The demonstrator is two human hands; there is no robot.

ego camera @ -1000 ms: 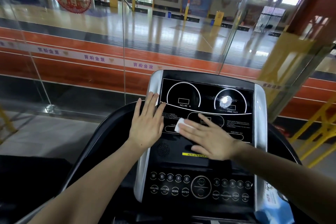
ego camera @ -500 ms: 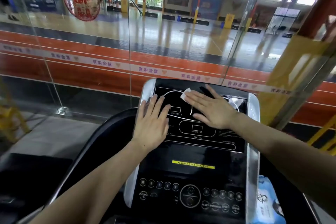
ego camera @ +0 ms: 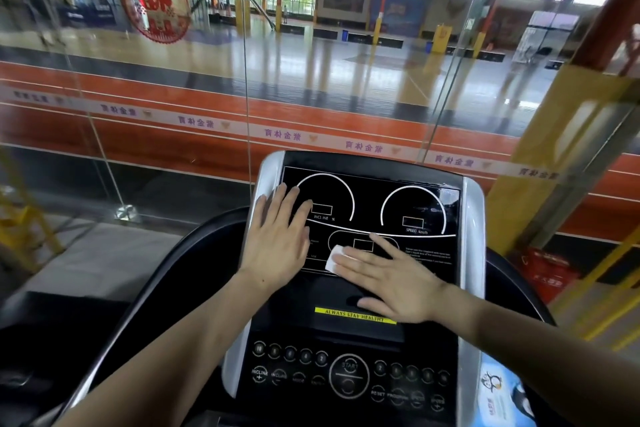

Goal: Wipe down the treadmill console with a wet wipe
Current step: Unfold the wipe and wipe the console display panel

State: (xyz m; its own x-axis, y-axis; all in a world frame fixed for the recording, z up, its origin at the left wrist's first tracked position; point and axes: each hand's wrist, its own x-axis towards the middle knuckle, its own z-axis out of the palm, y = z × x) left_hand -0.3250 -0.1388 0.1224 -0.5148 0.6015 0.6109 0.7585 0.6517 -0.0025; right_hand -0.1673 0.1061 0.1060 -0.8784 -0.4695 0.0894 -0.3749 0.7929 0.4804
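Note:
The black treadmill console with silver side rails fills the lower middle of the head view. My right hand lies flat on the middle of its display and presses a folded white wet wipe against the glass; only the wipe's left end shows past my fingers. My left hand rests flat, fingers spread, on the left side of the display over the incline dial, holding nothing.
A blue wet-wipe pack sits in the tray at the console's lower right. Button rows run along the console's bottom. A glass wall stands right behind the treadmill, with a yellow frame at the right.
My right hand has slid the wipe down from the top of the display to its middle. The left hand has stayed on the left side of the display.

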